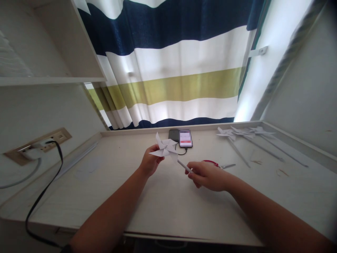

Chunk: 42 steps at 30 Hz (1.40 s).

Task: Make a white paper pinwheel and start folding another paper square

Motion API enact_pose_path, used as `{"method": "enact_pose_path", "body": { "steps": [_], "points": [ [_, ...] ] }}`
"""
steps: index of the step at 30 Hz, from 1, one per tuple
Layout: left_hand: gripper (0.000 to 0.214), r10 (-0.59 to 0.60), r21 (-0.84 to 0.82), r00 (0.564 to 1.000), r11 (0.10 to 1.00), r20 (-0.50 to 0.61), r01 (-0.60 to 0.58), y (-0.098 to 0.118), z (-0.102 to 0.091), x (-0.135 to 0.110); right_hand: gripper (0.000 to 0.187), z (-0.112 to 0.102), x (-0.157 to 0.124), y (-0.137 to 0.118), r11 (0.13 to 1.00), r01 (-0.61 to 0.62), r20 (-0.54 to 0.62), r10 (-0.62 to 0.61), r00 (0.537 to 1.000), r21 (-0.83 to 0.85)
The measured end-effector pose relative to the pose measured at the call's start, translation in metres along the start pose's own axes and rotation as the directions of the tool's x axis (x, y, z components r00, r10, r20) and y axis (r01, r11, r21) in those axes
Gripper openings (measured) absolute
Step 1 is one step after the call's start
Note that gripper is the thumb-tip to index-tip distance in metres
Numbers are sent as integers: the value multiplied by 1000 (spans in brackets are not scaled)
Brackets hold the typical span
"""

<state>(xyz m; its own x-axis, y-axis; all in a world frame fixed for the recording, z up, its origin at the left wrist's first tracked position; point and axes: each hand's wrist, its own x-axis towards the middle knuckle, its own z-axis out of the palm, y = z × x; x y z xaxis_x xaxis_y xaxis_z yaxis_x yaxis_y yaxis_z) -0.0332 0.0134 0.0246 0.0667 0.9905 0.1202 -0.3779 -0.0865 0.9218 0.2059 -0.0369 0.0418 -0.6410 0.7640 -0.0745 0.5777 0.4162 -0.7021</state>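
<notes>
Paper pinwheel (pixel 165 149) pinched in left hand (pixel 150 161) above the tabletop (pixel 158 211), toward its far edge; white stick (pixel 184 166) clasped in right hand (pixel 207 175), tip near the pinwheel. Possible creasing from a tight squeeze, or tearing from a stray poke.

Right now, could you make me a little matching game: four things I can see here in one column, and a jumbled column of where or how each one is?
1. Nearest pinwheel
2. Nearest stick
3. Scissors
4. Curtain

A. Red-handled, lying on the table
B. Held in the right hand
C. Striped navy, white and green
D. Held in the left hand

Pairs: 1-D, 2-B, 3-A, 4-C
</notes>
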Motion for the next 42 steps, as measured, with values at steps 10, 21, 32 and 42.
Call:
{"method": "enact_pose_path", "body": {
  "steps": [10,21,32,42],
  "points": [
    [24,-36,-20,999,999,-23,36,-9,11,-12,32,3,0,-7,997,63,-177,-55,983,40],
    [24,-164,23,976,986,146,162,-28,20,-23,23,19,8,0,988,102,-366,-52,929,118],
    [28,-178,-64,980,981,85,184,-30,15,-17,28,12,5,6,934,46,-103,-10,995,354],
    [26,-142,-172,989,974,45,148,-26,12,-14,24,11,6,2,954,-30,-67,52,996,298]
  ]
}}
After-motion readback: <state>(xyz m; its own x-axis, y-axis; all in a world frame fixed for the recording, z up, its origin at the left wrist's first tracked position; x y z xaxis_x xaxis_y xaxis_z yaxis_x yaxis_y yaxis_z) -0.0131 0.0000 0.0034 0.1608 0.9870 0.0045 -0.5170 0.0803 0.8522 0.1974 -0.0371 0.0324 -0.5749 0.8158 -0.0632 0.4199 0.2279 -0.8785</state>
